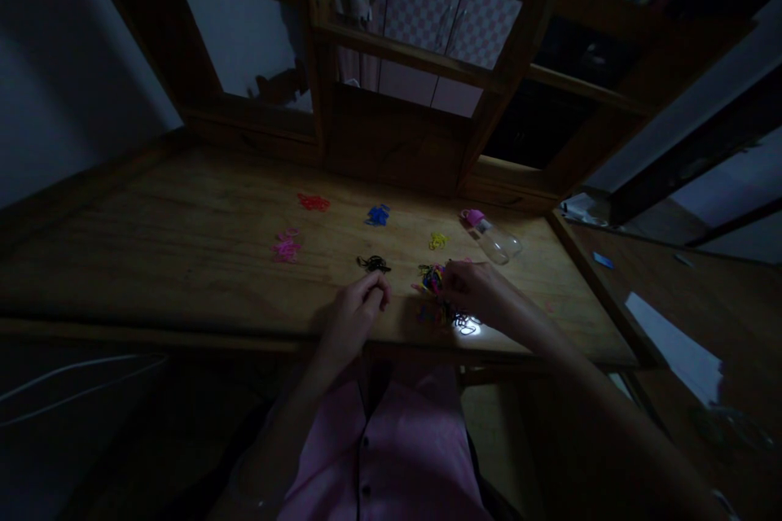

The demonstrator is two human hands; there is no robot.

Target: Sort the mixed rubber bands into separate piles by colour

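My right hand point(469, 285), its fingers pinched together, is at a mixed pile of small coloured rubber bands point(432, 278); the fingertips hide what is between them. Loosely curled, my left hand point(360, 305) rests at the table's near side, just below a small heap of black rubber bands point(374, 264). Whatever it may hold is hidden. Sorted by colour, further heaps lie apart: red bands point(314, 202), pink bands point(287, 247), blue bands point(378, 216) and yellow bands point(438, 241). A bright patch of light falls on dark bands beside my right wrist.
A clear bottle with a pink cap point(475, 217) lies on its side at the right of the wooden table point(201, 260). A wooden shelf unit point(397, 134) rises along the back edge. White papers point(675, 348) lie on a lower surface at right. The room is dim.
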